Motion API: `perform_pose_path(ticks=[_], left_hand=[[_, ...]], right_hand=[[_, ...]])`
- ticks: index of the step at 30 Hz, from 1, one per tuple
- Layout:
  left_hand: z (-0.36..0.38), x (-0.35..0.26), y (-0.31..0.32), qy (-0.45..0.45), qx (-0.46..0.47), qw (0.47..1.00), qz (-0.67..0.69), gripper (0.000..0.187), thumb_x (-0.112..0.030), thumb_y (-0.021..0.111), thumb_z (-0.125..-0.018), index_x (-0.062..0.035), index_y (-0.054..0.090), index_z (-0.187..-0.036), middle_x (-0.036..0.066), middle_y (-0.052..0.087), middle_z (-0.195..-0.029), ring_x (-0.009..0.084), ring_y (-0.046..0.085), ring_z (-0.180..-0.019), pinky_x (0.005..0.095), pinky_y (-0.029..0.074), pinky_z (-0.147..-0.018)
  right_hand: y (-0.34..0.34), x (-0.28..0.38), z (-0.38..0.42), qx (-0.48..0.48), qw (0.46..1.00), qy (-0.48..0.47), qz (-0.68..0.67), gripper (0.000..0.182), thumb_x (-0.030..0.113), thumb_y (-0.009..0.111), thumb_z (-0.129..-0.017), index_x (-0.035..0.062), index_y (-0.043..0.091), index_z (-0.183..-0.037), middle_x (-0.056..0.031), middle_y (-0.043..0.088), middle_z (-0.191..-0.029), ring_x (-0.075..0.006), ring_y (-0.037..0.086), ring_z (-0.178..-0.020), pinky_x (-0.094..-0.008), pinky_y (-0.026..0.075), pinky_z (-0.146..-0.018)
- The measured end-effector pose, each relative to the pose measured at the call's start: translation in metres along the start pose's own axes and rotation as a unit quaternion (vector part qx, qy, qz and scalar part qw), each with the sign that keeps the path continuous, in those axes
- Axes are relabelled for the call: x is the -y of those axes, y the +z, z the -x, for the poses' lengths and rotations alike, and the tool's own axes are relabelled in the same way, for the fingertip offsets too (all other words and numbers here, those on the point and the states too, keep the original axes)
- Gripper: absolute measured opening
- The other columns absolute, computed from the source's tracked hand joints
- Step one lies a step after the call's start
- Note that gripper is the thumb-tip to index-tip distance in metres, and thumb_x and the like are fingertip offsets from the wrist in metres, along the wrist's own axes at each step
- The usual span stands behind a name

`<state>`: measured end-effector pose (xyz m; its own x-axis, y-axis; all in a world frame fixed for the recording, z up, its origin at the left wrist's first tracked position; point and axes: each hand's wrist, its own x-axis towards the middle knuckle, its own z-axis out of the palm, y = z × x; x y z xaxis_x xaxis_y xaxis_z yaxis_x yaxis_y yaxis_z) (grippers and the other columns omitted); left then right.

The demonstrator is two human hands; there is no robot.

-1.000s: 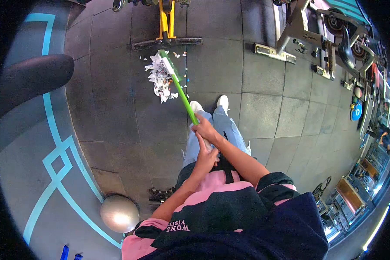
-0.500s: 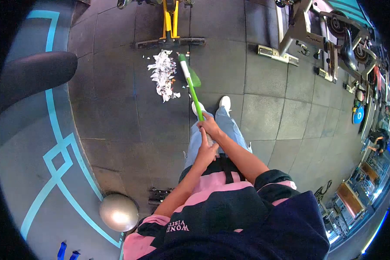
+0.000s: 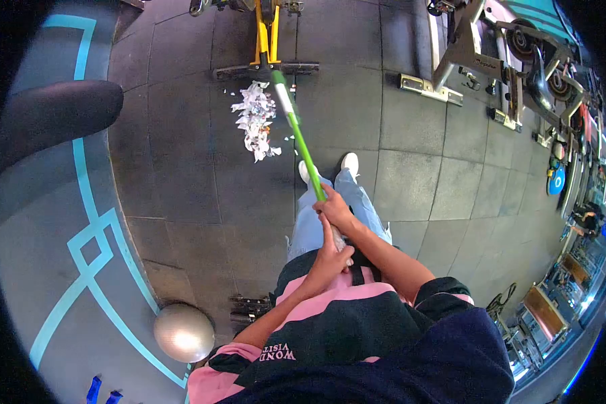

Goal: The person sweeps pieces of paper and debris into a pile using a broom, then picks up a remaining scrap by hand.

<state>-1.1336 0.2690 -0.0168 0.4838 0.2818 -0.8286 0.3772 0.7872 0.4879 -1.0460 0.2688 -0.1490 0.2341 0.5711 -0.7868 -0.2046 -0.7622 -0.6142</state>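
Both hands hold a green broom [image 3: 303, 145] whose handle runs up and slightly left from my body. My left hand [image 3: 331, 261] is closed round the lower, pale end of the handle, close to my waist. Further up the green part, my right hand [image 3: 334, 208] grips it. The broom's far end, white and dark green, is over the floor near a yellow-framed machine foot. Just left of it lies a heap of white paper scraps [image 3: 256, 120] on the dark tiles, with a few loose bits around.
The yellow machine frame [image 3: 267, 40] stands beyond the heap. Gym machines [image 3: 478, 64] line the right side. At the left are a black padded seat [image 3: 64, 111] and a patterned wall; a silver exercise ball [image 3: 184, 332] sits lower left.
Both hands have moved slightly down and right, toward my body. The broom's far end has shifted up and left, and the green bristles no longer spread out to the right.
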Motion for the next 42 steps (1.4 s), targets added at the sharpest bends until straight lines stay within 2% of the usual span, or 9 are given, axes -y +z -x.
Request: perform_pose_path(ticks=[6,7,12,15,19,22,24,30,42], left_hand=[[-0.040,-0.002,-0.014,-0.075,0.027,0.997,-0.007,0.087,-0.007,0.050,-0.075,-0.0155,-0.013,-0.136,0.016,0.043,-0.112,0.0138,0.051,-0.057,0.0238,0.041,-0.042],[-0.042,0.000,-0.014,-0.075,0.026,0.997,-0.005,0.087,-0.007,0.050,-0.075,-0.0155,-0.013,-0.136,0.016,0.043,-0.112,0.0138,0.051,-0.057,0.0238,0.041,-0.042],[-0.045,0.007,-0.004,-0.037,-0.010,0.997,0.065,0.091,-0.007,0.052,-0.077,-0.0186,-0.017,-0.134,0.011,0.049,-0.098,0.0147,0.053,-0.060,0.0253,0.045,-0.044],[-0.037,0.008,0.015,-0.033,-0.001,0.997,0.064,0.094,-0.005,0.052,-0.078,-0.0207,-0.024,-0.131,0.012,0.049,-0.097,0.0160,0.054,-0.062,0.0266,0.048,-0.048],[-0.022,-0.011,0.035,-0.066,0.052,0.988,0.126,0.096,-0.004,0.052,-0.079,-0.0222,-0.028,-0.129,0.013,0.048,-0.098,0.0180,0.055,-0.066,0.0276,0.050,-0.052],[-0.034,-0.017,0.040,-0.059,0.085,0.984,0.148,0.092,-0.003,0.051,-0.078,-0.0250,-0.021,-0.131,0.013,0.046,-0.098,0.0184,0.056,-0.067,0.0294,0.050,-0.055],[-0.044,-0.019,0.042,-0.050,0.102,0.980,0.164,0.090,-0.003,0.050,-0.077,-0.0257,-0.017,-0.133,0.012,0.046,-0.097,0.0184,0.056,-0.067,0.0302,0.051,-0.055],[-0.083,-0.032,0.043,-0.077,0.076,0.973,0.202,0.081,-0.002,0.051,-0.069,-0.0213,0.007,-0.134,0.008,0.047,-0.077,0.0147,0.053,-0.056,0.0270,0.047,-0.045],[-0.080,-0.042,-0.127,-0.068,-0.038,0.982,0.173,0.068,-0.002,0.048,-0.072,-0.0197,0.020,-0.132,0.004,0.046,-0.068,0.0131,0.046,-0.051,0.0259,0.039,-0.044]], right_hand=[[-0.008,-0.019,-0.030,-0.010,0.997,0.058,-0.053,0.053,0.006,0.059,-0.066,-0.0046,0.041,-0.115,-0.0100,0.055,-0.066,-0.0148,0.052,-0.055,-0.0282,0.043,-0.047],[-0.009,-0.012,-0.031,0.021,0.992,0.080,-0.092,0.047,0.009,0.060,-0.065,-0.0058,0.045,-0.107,-0.0127,0.056,-0.069,-0.0170,0.054,-0.058,-0.0297,0.044,-0.051],[-0.007,-0.012,-0.037,0.057,0.992,0.069,-0.092,0.058,0.009,0.060,-0.064,-0.0074,0.042,-0.116,-0.0094,0.055,-0.066,-0.0143,0.052,-0.054,-0.0284,0.042,-0.045],[-0.021,-0.002,-0.026,0.111,0.992,0.037,-0.055,0.064,0.010,0.061,-0.064,-0.0049,0.038,-0.122,-0.0110,0.057,-0.068,-0.0156,0.055,-0.057,-0.0292,0.044,-0.050],[-0.043,0.008,-0.004,0.040,0.988,-0.033,0.142,0.065,0.010,0.062,-0.066,-0.0004,0.036,-0.125,-0.0147,0.059,-0.074,-0.0232,0.058,-0.064,-0.0331,0.046,-0.059],[-0.062,0.015,-0.003,-0.054,0.953,-0.143,0.261,0.061,0.011,0.061,-0.066,-0.0018,0.038,-0.121,-0.0232,0.059,-0.080,-0.0354,0.060,-0.074,-0.0407,0.047,-0.065],[-0.078,0.026,-0.010,-0.025,0.954,-0.061,0.292,0.047,0.010,0.051,-0.070,-0.0045,0.040,-0.113,-0.0302,0.056,-0.086,-0.0428,0.056,-0.083,-0.0486,0.043,-0.076],[-0.094,0.021,-0.044,-0.104,0.948,0.026,0.298,0.039,0.011,0.048,-0.069,-0.0060,0.043,-0.104,-0.0303,0.056,-0.085,-0.0437,0.054,-0.087,-0.0445,0.044,-0.076],[0.080,0.051,-0.112,-0.095,0.959,-0.003,0.268,0.036,0.013,0.048,-0.071,-0.0083,0.042,-0.100,-0.0310,0.057,-0.082,-0.0429,0.056,-0.082,-0.0462,0.046,-0.073]])
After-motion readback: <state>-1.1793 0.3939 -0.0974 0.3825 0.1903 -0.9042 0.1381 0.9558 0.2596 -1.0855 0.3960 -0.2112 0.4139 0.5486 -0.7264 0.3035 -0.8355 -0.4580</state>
